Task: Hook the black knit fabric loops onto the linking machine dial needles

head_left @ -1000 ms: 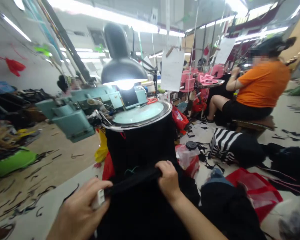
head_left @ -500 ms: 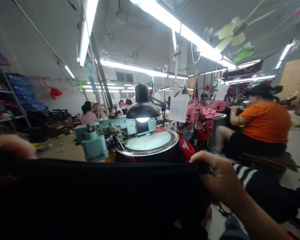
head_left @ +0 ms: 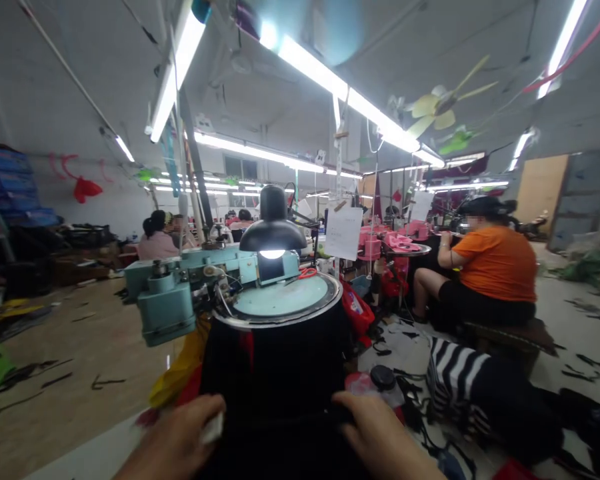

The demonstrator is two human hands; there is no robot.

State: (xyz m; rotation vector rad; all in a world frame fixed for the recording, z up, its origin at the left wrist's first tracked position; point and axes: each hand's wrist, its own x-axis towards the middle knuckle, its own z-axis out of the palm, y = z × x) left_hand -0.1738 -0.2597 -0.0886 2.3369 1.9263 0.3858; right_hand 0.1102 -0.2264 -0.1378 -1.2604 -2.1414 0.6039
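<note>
My left hand [head_left: 173, 437] and my right hand [head_left: 375, 433] sit at the bottom of the view, either side of a black knit fabric [head_left: 275, 373]. The fabric hangs down from the rim of a round linking machine dial [head_left: 280, 298], and both hands grip its edge. A small white tag [head_left: 213, 428] shows between the fingers of my left hand. Above the dial stands a black desk lamp [head_left: 273, 230], lit. The dial's teal machine body [head_left: 165, 310] lies to its left.
A co-worker in an orange shirt [head_left: 495, 263] sits at a similar machine on the right. A black-and-white striped garment [head_left: 455, 373] and a plastic bag [head_left: 367, 387] lie close on the right. Yellow and red bags [head_left: 180, 373] hang on the left. Black scraps litter the floor.
The black fabric has dropped from across the view, and both hands have moved down with it. The dial and lamp show fully again, and the view has shifted slightly.
</note>
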